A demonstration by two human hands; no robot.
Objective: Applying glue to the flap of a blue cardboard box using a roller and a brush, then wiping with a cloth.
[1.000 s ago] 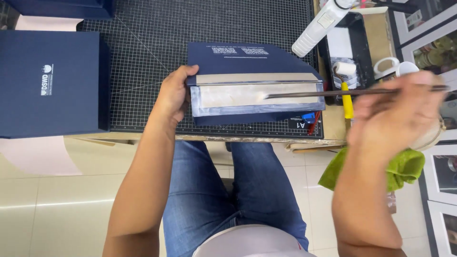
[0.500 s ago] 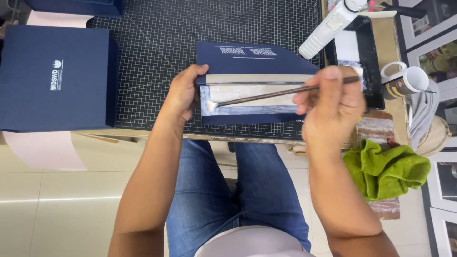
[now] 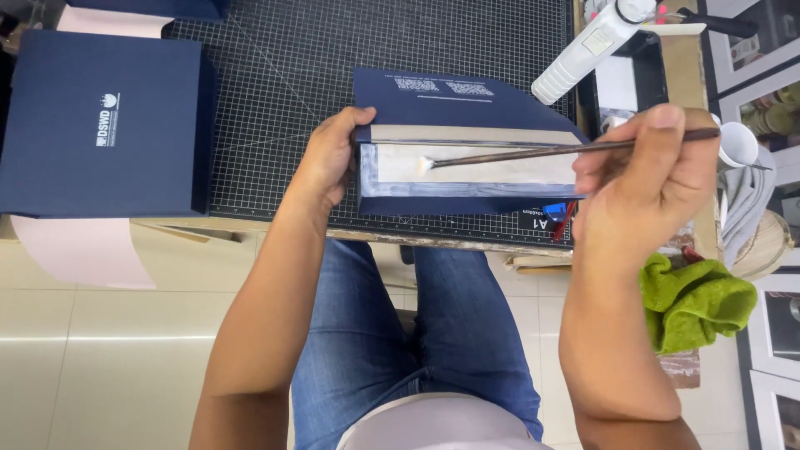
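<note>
Head view: a navy box part (image 3: 467, 150) at twelve o'clock on the gridded surface (image 3: 275, 75) is gripped by left hand (image 3: 329, 158) fingers; a thin brush (image 3: 567, 150) is pinched by right hand (image 3: 646, 179), bristles on the pale strip.

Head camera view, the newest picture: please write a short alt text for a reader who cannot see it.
Seen from above, a seated person's left hand steadies a dark blue box on a black cutting mat, while the right hand holds a long thin brush with its white tip on the box's pale grey side. Another dark blue box lies at left; a green cloth at right.
</note>
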